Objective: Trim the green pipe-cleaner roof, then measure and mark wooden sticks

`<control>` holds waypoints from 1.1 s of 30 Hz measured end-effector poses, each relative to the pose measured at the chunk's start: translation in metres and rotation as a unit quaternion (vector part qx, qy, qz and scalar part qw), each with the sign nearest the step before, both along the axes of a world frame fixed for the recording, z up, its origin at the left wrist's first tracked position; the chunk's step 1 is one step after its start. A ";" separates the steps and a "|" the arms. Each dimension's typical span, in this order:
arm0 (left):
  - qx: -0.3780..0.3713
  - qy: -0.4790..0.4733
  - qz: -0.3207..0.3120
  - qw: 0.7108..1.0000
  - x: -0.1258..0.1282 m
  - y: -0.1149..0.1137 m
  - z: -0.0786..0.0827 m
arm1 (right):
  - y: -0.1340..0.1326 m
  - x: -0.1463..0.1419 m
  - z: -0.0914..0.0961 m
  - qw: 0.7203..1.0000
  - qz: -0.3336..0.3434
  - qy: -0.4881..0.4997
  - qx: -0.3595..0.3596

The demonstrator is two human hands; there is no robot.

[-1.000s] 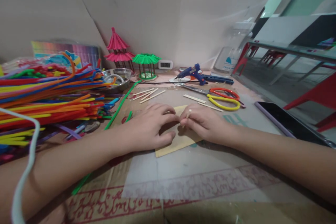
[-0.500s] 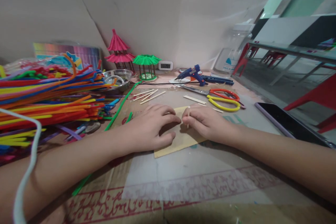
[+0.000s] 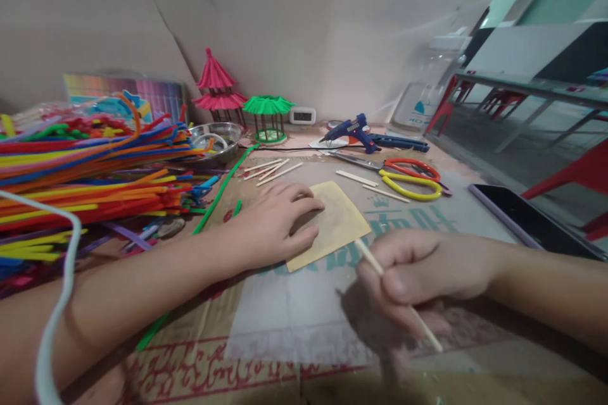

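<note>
My right hand (image 3: pixel 418 272) pinches a thin pale wooden stick (image 3: pixel 371 256), held slanting above the table's near right part. The stick's upper end is close to the corner of a square yellow sheet (image 3: pixel 339 218) with a greyish smudge in its middle. On the left edge of that sheet rests my left hand (image 3: pixel 280 224), palm down with fingers apart and nothing in them. Beyond the hands lie several similar loose sticks (image 3: pixel 280 173) and a smaller group of sticks (image 3: pixel 356 178) farther right.
Scissors (image 3: pixel 411 180), a blue glue gun (image 3: pixel 349 131) and a phone (image 3: pixel 527 221) lie to the right. Colourful pipe cleaners (image 3: pixel 95 158) pile up at left, near a metal bowl (image 3: pixel 223 139). Pink (image 3: pixel 216 82) and green (image 3: pixel 269 107) pavilion models stand behind. A white cable (image 3: pixel 66 278) crosses my left forearm.
My right hand has drawn back from the yellow sheet, toward me and rightward, with the stick now tilted. My left hand stays on the sheet, which appears slightly turned.
</note>
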State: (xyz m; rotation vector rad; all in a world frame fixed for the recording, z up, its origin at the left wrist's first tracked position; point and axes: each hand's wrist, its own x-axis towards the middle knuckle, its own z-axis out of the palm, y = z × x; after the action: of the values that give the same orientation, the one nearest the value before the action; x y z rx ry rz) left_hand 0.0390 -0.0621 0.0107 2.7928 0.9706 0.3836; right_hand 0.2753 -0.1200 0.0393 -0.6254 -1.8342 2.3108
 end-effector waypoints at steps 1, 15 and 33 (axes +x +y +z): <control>0.001 0.000 -0.001 1.000 0.000 0.000 0.000 | 0.002 0.001 -0.001 0.999 -0.037 0.019 -0.006; -0.004 -0.001 -0.002 1.000 -0.001 -0.001 0.001 | 0.034 0.024 -0.002 0.997 0.057 -0.028 -0.045; -0.001 -0.021 -0.042 0.999 0.001 -0.004 0.001 | 0.047 0.003 -0.033 0.790 -0.275 -0.126 0.534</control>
State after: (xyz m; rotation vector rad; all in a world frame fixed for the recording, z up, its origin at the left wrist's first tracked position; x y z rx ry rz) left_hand 0.0399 -0.0659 0.0118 2.8005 0.8406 0.4287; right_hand 0.2784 -0.0726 0.0063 -1.0457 -2.2324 0.6299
